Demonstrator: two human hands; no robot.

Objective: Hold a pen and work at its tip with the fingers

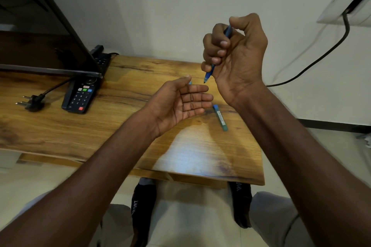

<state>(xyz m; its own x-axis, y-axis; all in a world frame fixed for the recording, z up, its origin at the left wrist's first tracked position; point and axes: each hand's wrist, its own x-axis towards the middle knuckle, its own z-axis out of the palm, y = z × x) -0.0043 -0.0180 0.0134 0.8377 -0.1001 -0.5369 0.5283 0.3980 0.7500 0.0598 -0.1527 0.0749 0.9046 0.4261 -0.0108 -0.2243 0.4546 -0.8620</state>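
From the head camera, your right hand (pixel 232 52) is raised above the wooden table (pixel 124 126), its fingers curled tight around a blue pen (pixel 209 73) in a fist grip; the tip points down and sticks out below your little finger, which keeps the writing end free. Your left hand (pixel 180 102) sits lower, palm up, fingers straight and relaxed, holding nothing, just under that tip. A green pen cap (pixel 220 117) lies flat on the table just beside your left fingertips. A remote control (pixel 82 94) and a loose plug (pixel 32 102) lie well off to the left.
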